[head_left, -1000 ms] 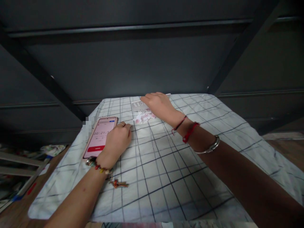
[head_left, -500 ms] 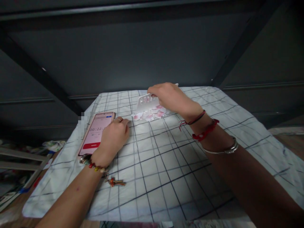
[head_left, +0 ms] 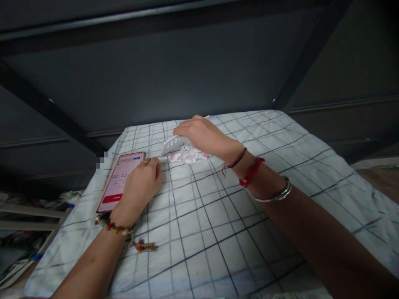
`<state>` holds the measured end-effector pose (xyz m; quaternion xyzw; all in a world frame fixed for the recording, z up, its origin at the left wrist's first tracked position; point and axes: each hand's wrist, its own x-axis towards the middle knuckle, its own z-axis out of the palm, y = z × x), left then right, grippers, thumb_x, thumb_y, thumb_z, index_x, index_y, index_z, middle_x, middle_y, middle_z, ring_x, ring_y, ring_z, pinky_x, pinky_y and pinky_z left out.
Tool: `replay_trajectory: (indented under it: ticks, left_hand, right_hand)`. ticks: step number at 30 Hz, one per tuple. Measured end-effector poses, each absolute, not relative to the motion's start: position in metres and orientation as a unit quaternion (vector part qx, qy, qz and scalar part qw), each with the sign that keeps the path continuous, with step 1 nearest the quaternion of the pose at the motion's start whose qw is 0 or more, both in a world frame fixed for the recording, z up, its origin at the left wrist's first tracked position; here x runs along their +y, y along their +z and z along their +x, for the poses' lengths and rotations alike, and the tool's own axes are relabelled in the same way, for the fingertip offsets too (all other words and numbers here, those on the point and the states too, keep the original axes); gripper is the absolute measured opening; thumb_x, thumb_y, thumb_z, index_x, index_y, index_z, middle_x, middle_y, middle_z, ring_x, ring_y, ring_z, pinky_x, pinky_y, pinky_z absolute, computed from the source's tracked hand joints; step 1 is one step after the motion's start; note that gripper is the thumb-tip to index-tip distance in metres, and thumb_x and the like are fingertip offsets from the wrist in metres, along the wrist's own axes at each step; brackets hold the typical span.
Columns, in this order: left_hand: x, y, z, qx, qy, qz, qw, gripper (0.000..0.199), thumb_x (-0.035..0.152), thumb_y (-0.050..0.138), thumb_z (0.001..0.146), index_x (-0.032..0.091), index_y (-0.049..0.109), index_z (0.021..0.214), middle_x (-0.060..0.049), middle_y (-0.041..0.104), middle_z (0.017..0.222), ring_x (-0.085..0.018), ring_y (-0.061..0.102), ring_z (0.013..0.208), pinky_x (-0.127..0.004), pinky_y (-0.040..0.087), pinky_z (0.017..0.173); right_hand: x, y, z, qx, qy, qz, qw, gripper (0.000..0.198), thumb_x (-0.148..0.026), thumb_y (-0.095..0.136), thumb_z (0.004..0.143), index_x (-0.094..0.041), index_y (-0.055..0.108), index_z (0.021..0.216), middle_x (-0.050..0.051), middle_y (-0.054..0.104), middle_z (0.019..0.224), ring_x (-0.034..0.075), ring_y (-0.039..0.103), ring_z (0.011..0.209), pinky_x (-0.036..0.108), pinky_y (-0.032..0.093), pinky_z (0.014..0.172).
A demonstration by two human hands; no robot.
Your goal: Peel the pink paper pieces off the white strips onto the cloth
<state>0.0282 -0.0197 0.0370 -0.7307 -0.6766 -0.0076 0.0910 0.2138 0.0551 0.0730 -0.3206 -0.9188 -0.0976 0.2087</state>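
My right hand (head_left: pixel 204 135) is closed on the top edge of a white slotted plastic piece (head_left: pixel 173 143), perhaps a basket wall. It stands tilted on the cloth, and much of it is hidden behind the hand. Right under and in front of it lies a small heap of white and pink paper scraps (head_left: pixel 188 155). My left hand (head_left: pixel 141 180) rests on the cloth with curled fingers, left of the heap. What those fingers hold, if anything, cannot be made out. A phone (head_left: pixel 116 178) with a running timer lies beside and partly beneath this hand.
A white cloth with dark grid lines (head_left: pixel 199 232) covers the table. Dark panels (head_left: pixel 174 70) rise right behind its far edge. At the lower left, pale slats (head_left: pixel 28 218) and assorted clutter stand beside the table.
My right hand has moved left with the slotted piece, which is now at the left end of the scraps and more tilted. The scraps look more bunched. My left hand stays by the phone.
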Motion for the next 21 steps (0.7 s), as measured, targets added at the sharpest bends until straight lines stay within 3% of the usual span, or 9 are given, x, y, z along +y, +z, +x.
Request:
replay_trajectory:
  ticks: [4,10,14,21]
  left_hand:
    - [-0.018,0.035,0.027,-0.660,-0.016,-0.743,0.111,0.026,0.020,0.033,0.087,0.015,0.058,0.091,-0.009,0.065,0.089,-0.021,0.063,0.075,-0.028,0.047,0.065]
    - [-0.019,0.036,0.028,-0.658,-0.016,-0.746,0.095,0.027,0.020,0.033,0.087,0.015,0.059,0.090,-0.010,0.065,0.091,-0.021,0.064,0.077,-0.029,0.048,0.067]
    - [-0.019,0.038,0.029,-0.662,0.002,-0.744,0.087,0.028,0.019,0.033,0.087,0.014,0.059,0.092,-0.010,0.064,0.095,-0.023,0.064,0.080,-0.030,0.048,0.068]
    - [-0.018,0.036,0.027,-0.657,0.005,-0.749,0.086,0.028,0.020,0.034,0.088,0.013,0.061,0.095,-0.012,0.063,0.098,-0.023,0.064,0.083,-0.031,0.048,0.070]
  right_hand:
    - [0.064,0.083,0.235,-0.928,-0.069,-0.293,0.221,0.028,-0.007,0.038,0.089,-0.016,0.065,0.086,0.002,0.067,0.088,0.014,0.059,0.084,0.027,0.032,0.072]
    - [0.065,0.097,0.251,-0.847,-0.159,-0.427,0.274,0.038,-0.002,0.030,0.088,-0.017,0.062,0.103,0.006,0.066,0.099,0.019,0.056,0.098,0.031,0.033,0.077]
    - [0.070,0.083,0.243,-0.809,-0.155,-0.512,0.245,0.039,-0.007,0.027,0.092,-0.014,0.062,0.108,0.011,0.066,0.101,0.021,0.058,0.093,0.033,0.034,0.076]
    - [0.079,0.046,0.229,-0.845,-0.121,-0.481,0.199,0.032,-0.008,0.038,0.090,-0.015,0.064,0.107,0.009,0.068,0.100,0.018,0.060,0.088,0.031,0.035,0.073]
